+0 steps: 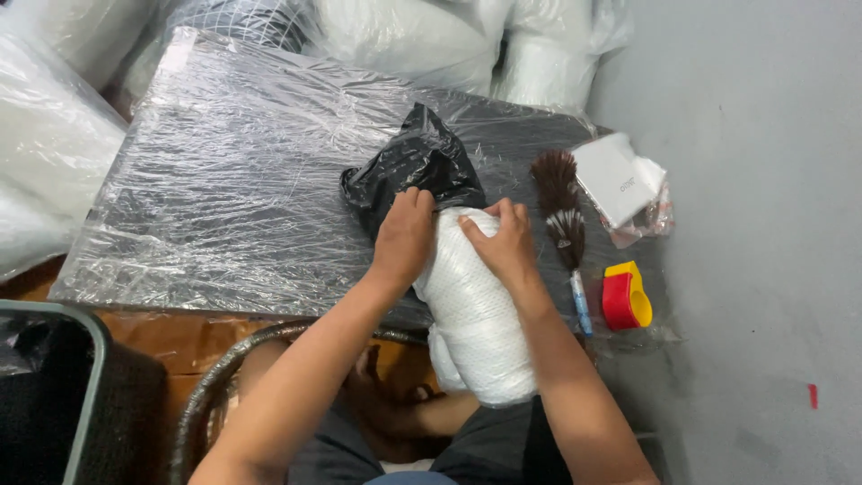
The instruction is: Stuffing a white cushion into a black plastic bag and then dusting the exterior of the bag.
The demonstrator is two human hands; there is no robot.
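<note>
We grip the white wrapped bundle (471, 314) at table edge, six o'clock: left hand (404, 235) and right hand (503, 241) clamp its top, black bag (415, 171) touching at twelve. We advise holding the bag mouth wide, bundle steady.

1. White wrapped bundle (471, 314), oblong, at table edge, gripped at its top by both hands.
2. Black plastic bag (415, 171), crumpled, touching bundle's top.
3. Small white flat packet (620, 180) in clear plastic, far right of table.
</note>
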